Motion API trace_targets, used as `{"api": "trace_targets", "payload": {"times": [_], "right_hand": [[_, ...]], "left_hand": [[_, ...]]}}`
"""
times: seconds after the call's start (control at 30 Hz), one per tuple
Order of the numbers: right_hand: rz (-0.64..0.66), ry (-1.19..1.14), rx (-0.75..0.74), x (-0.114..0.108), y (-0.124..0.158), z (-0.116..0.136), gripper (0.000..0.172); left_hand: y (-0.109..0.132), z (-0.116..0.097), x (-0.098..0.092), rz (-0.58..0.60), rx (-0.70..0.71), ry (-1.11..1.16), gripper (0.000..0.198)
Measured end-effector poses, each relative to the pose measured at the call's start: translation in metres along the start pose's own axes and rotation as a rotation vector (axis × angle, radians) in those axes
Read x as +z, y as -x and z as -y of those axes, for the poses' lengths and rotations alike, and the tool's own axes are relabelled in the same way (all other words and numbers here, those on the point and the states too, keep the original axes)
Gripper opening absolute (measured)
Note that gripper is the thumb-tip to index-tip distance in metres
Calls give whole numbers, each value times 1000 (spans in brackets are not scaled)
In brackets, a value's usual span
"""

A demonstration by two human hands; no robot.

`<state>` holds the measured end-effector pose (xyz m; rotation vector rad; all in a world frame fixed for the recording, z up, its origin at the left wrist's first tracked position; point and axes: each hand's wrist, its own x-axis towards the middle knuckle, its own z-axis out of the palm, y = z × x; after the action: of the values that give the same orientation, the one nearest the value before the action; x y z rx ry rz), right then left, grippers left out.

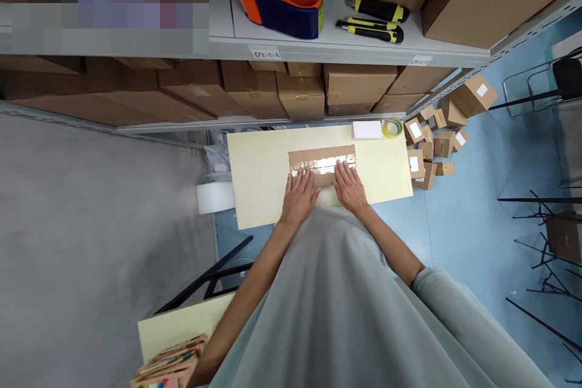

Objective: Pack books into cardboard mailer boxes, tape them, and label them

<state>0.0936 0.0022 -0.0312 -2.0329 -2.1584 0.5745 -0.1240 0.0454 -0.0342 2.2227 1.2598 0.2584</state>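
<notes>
A flat brown cardboard box (324, 180) lies on the pale yellow table (259, 194), with shiny clear tape running along its top. My left hand (299, 197) rests on the box's left end, fingers stretched out over the tape's edge. On the right end lies my right hand (349, 187), also flat with its fingers extended. Both palms reach over the near edge of the box. Behind it on the table are a white box or paper stack (367, 130) and a roll of yellow-green tape (392, 128).
Above the table, a grey shelf (218, 45) holds an orange and blue tape dispenser (284, 6), several utility knives (375, 19) and cartons. Small boxes (434, 139) are piled right of the table. A white roll (215, 197) sits at its left. A grey wall (91, 224) bounds the left.
</notes>
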Motion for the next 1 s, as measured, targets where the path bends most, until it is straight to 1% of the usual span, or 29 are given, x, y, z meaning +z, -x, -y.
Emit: {"api": "trace_targets", "payload": {"times": [0.1,0.2,0.27,0.33,0.4,0.47,0.57,0.67,0.77,0.83,0.9,1.0], "right_hand": [[16,-34,-54,4,-16,10,61],[8,-63,-54,5,-26,11,63],[-4,-76,-48,3,-29,8,64],[13,-83,-60,0,-30,2,64],[40,-92,-87,-4,-30,-6,64],[29,-102,-87,-8,-29,-16,64],[-8,-107,-20,-10,-26,-31,65],[-10,-128,8,-8,-23,-43,66],[-56,-193,62,-1,-17,-50,68],[-72,-272,134,4,-13,-52,71],[-63,-374,200,9,-11,-52,75],[-74,-478,323,9,-17,-49,80]], "left_hand": [[-13,-7,0,20,17,5,70],[-21,-10,1,31,-16,-1,69],[-23,-9,0,20,-43,-3,71],[-23,-7,0,18,-58,4,71],[-21,-2,-2,16,-78,17,70],[-18,5,-5,-1,-115,30,72],[-13,18,-8,-21,-175,55,73],[-8,25,-8,-24,-178,91,74],[-3,28,-4,-93,-199,147,81],[-1,32,1,-155,-276,222,85],[-3,39,5,-186,-397,331,88],[-18,48,8,-197,-551,501,87]]}}
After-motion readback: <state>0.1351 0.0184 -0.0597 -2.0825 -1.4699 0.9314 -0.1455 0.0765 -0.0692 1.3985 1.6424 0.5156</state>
